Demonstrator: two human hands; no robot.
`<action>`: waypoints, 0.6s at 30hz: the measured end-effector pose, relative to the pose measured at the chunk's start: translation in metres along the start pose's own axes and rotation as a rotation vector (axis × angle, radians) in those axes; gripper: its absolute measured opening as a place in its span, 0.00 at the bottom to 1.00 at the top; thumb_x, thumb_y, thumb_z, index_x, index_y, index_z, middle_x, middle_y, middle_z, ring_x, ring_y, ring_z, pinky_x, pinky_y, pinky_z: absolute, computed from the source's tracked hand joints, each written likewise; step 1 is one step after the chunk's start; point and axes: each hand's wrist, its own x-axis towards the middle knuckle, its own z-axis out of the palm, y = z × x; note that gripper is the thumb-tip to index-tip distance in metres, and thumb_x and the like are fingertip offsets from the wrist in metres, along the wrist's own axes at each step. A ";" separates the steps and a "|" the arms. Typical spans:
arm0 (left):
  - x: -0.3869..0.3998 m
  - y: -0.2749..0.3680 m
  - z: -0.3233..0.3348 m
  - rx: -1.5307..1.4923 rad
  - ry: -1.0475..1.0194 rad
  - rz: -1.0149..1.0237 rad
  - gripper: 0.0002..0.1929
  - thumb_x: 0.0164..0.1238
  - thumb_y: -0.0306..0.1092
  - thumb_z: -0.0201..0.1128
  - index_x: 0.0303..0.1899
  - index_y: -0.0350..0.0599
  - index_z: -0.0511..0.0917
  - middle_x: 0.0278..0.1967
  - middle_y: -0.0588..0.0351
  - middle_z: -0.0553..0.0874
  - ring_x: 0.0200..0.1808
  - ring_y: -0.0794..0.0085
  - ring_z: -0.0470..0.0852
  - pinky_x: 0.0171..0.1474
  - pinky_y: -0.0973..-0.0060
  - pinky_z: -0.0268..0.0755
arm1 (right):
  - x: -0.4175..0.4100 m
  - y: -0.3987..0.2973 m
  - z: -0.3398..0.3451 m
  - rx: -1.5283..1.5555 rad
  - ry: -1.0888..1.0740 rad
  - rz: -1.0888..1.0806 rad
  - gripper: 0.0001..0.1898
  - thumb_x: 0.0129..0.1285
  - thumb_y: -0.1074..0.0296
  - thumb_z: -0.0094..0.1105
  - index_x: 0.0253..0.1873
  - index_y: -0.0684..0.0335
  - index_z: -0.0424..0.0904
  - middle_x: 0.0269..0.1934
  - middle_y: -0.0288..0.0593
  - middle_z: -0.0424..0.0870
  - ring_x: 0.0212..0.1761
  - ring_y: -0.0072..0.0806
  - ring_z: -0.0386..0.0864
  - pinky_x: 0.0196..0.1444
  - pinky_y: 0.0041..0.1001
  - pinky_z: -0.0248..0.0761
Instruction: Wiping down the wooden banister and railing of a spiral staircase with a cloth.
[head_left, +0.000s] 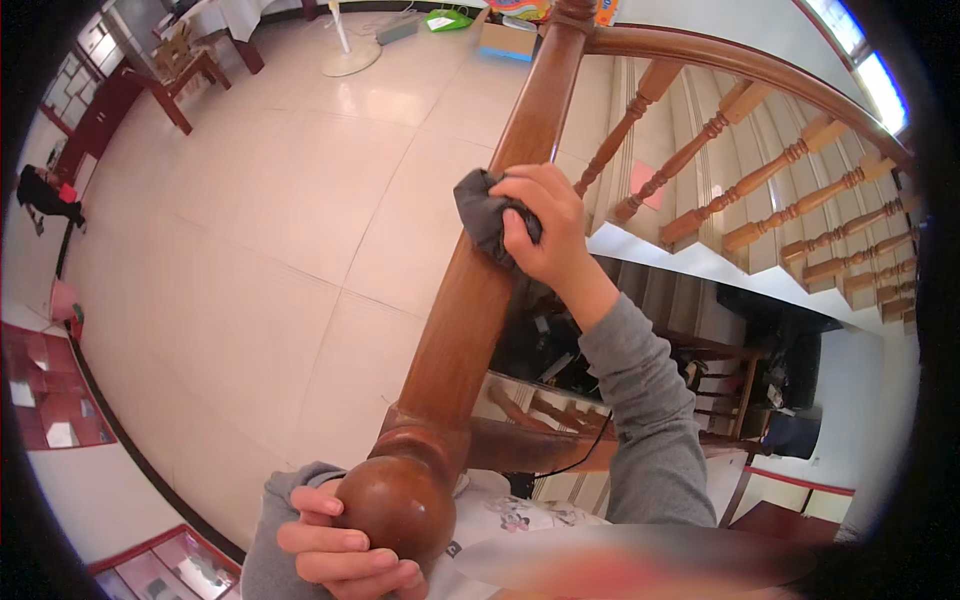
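A brown varnished wooden handrail (465, 322) runs from the round ball finial of its newel post (397, 510) near my body up to another post at the top of the view. My right hand (551, 221) grips a crumpled dark grey cloth (484, 214), which lies pressed against the rail around its middle. Fingers bent, my left hand (349, 544) wraps the near side of the ball finial; its thumb is hidden. Both arms wear grey sleeves.
Turned wooden balusters (697, 142) and pale stair treads (757, 195) rise at the right. Left of the rail spreads a tiled floor (262, 225). Farther off are a white stand with a round base (352, 60), a cardboard box (508, 41) and a wooden chair (176, 75).
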 end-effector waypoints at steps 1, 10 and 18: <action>-0.003 -0.001 0.004 -0.021 0.055 0.001 0.04 0.40 0.40 0.58 0.23 0.65 0.73 0.27 0.73 0.67 0.36 0.79 0.62 0.43 0.71 0.54 | -0.004 -0.006 0.000 0.019 -0.032 0.002 0.09 0.39 0.72 0.52 0.30 0.62 0.73 0.30 0.45 0.74 0.29 0.40 0.72 0.32 0.32 0.67; -0.018 -0.004 0.007 -0.108 0.004 -0.009 0.04 0.42 0.43 0.60 0.23 0.66 0.74 0.27 0.74 0.67 0.37 0.80 0.62 0.43 0.73 0.55 | -0.050 -0.075 -0.019 0.142 -0.228 -0.183 0.15 0.36 0.65 0.60 0.33 0.58 0.72 0.32 0.42 0.71 0.24 0.33 0.69 0.24 0.29 0.60; -0.021 -0.005 0.013 -0.091 0.095 -0.026 0.04 0.43 0.43 0.62 0.22 0.67 0.74 0.26 0.74 0.67 0.36 0.79 0.63 0.42 0.74 0.55 | -0.048 -0.052 -0.020 0.087 -0.269 -0.320 0.17 0.36 0.63 0.61 0.36 0.56 0.72 0.35 0.41 0.71 0.28 0.32 0.70 0.26 0.30 0.60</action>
